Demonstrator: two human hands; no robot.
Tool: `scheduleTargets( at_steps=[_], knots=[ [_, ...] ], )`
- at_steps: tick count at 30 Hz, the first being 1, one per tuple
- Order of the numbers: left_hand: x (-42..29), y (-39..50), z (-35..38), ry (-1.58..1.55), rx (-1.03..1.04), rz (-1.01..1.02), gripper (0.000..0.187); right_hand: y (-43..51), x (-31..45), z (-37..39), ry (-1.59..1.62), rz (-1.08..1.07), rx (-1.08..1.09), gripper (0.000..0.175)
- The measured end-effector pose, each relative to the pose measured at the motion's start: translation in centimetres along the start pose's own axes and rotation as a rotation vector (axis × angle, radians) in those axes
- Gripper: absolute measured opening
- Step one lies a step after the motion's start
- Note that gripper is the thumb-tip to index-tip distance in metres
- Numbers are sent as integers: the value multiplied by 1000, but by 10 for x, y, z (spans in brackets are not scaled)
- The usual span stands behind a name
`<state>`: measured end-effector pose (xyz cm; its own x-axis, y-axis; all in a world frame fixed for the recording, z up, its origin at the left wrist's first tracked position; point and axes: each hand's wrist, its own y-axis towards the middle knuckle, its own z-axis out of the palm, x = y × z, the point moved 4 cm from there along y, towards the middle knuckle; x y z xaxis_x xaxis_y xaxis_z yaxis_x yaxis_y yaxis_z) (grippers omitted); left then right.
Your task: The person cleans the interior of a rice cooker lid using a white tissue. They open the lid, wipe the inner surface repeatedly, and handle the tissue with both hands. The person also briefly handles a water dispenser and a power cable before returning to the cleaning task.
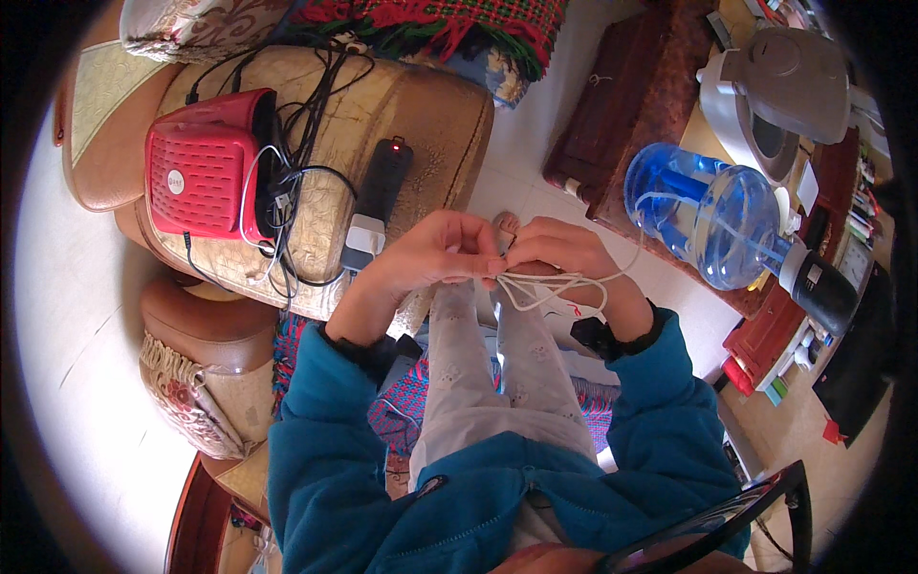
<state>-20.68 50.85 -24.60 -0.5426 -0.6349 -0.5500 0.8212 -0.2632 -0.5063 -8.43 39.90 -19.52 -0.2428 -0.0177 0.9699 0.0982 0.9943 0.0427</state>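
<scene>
Both my hands meet in front of my lap around a looped white cable [532, 277]. My left hand [452, 250] pinches the gathered loops between thumb and fingers. Close against it, my right hand [556, 244] has its fingers curled at the same spot, partly behind the loops. A small dark piece shows between the fingertips; I cannot tell what it is. One end of the cable runs right and up to a blue water jug [706, 212] with a black-topped pump [825, 290] on its neck.
On the sofa arm at left lie a red router-like box [204, 168], tangled black cables [312, 115] and a black power strip [384, 176] with a white plug [364, 235]. A rice cooker [782, 93] with a raised lid stands on the wooden cabinet [645, 107] at right.
</scene>
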Motion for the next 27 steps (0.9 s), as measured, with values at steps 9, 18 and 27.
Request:
scheduleTargets(
  at_steps=[9,18,27],
  knots=[
    [-2,-1,8,-118,-59,111,18,-7,-15,2,7,59,-152,34],
    [-15,-11,6,112,-156,325,40,-10,-19,12,-18,9,-284,35],
    [-11,-13,7,117,-280,427,33,-21,-33,42,520,424,-546,21]
  ],
)
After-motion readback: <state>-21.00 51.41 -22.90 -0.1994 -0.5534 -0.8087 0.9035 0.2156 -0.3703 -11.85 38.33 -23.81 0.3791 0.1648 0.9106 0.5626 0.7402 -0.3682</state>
